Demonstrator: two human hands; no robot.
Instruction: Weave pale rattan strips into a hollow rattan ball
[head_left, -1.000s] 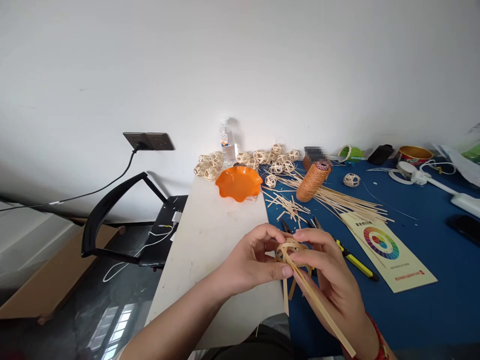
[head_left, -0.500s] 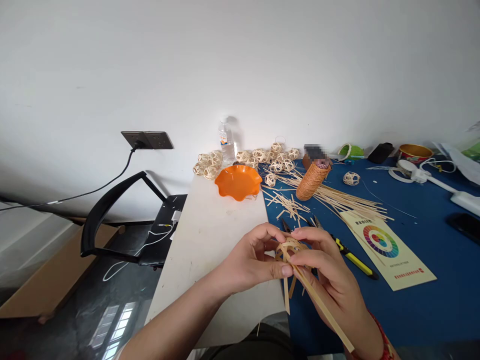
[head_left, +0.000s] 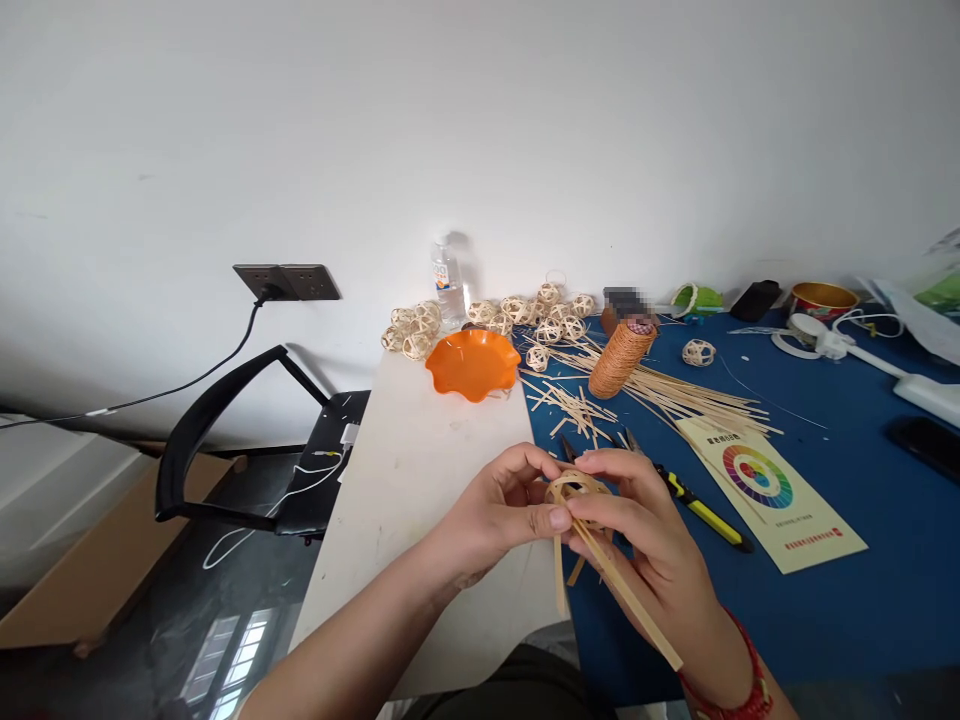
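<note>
A small ball woven from bamboo strips (head_left: 579, 484) is held between both hands above the table's front part. My left hand (head_left: 506, 510) closes on its left side, thumb pressed to the near face. My right hand (head_left: 645, 530) grips the right side, its fingers curled over the weave. A long loose strip end (head_left: 630, 590) slants from the ball down across the right palm. Shorter strip ends hang below the ball. Part of the weave is hidden by the fingers.
An orange wavy-edged plate (head_left: 472, 366) and several finished woven balls (head_left: 516, 310) stand near a water bottle (head_left: 448, 285). Beyond the hands lie bamboo strips (head_left: 690, 398), a cord-wrapped cylinder (head_left: 622, 360), a yellow-black cutter (head_left: 709, 515) and a colour-wheel card (head_left: 776, 500).
Both hands have shifted slightly left with the woven ball, which has turned a little between the fingers. The long strip end has moved left too. The view has shifted slightly.
</note>
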